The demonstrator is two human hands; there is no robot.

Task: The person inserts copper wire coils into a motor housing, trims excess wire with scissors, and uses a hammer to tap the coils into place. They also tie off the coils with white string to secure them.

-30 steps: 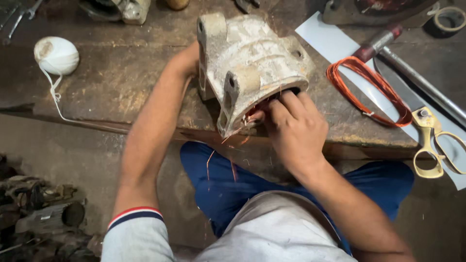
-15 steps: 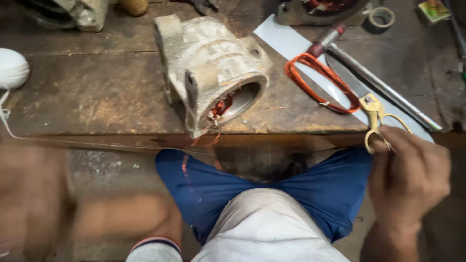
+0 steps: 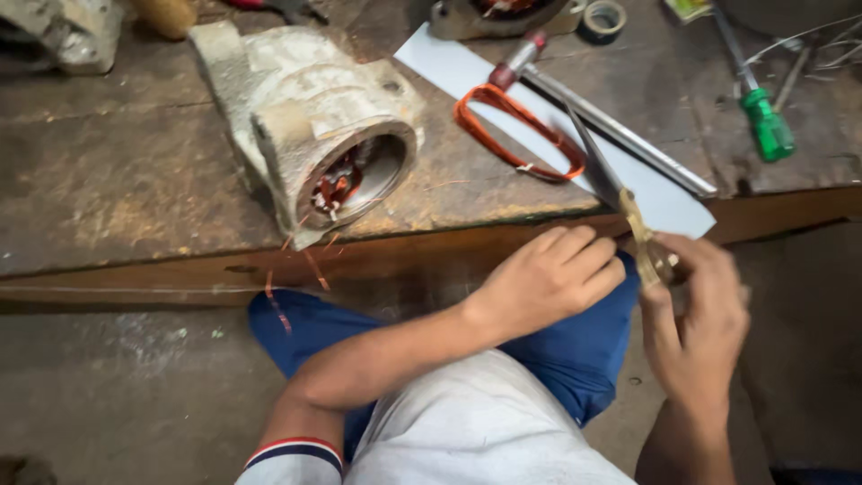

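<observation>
My right hand (image 3: 696,319) grips the brass handles of a pair of scissors (image 3: 620,202), whose blades point up over a white paper strip (image 3: 669,202) on the wooden bench (image 3: 135,198). My left hand (image 3: 548,278) rests below the bench edge next to the scissors, fingers curled, holding nothing that I can see. A grey metal motor housing (image 3: 305,126) lies on the bench with its open end facing me, copper windings and loose wire ends showing inside. An orange wire coil (image 3: 516,130) lies on the paper.
A long metal rod with a red grip (image 3: 611,121) lies across the paper. A green-handled screwdriver (image 3: 763,117) is at the right. A tape roll (image 3: 603,16) and another motor part (image 3: 494,13) sit at the back.
Both hands have left the motor housing. My right hand picked up the scissors from the bench, and my left hand swung across from the left to beside them.
</observation>
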